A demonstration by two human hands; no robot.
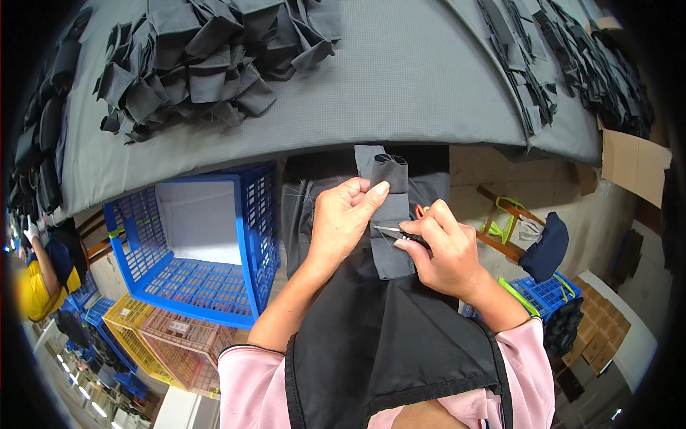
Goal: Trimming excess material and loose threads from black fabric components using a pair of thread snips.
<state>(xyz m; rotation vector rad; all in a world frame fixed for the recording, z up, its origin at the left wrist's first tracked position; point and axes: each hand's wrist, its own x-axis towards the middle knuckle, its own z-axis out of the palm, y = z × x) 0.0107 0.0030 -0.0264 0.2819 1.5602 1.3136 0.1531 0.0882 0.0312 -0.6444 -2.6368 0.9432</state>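
In front of my dark apron, a narrow grey fabric piece hangs lengthwise, with a folded loop at its upper end and stray threads sticking out. My left hand pinches its left edge between thumb and forefinger. Small thread snips are gripped in my right hand, their pointed metal blades slightly apart and lying across the fabric near a stitched seam. The handles are mostly hidden by the fingers. Loose threads cling to the dark cloth left of my left hand.
Ahead, a table covered in grey cloth bears a heap of dark fabric pieces and more stacks at right. A blue plastic crate stands left, other crates beyond it. A wooden stool is right; a person in yellow is far left.
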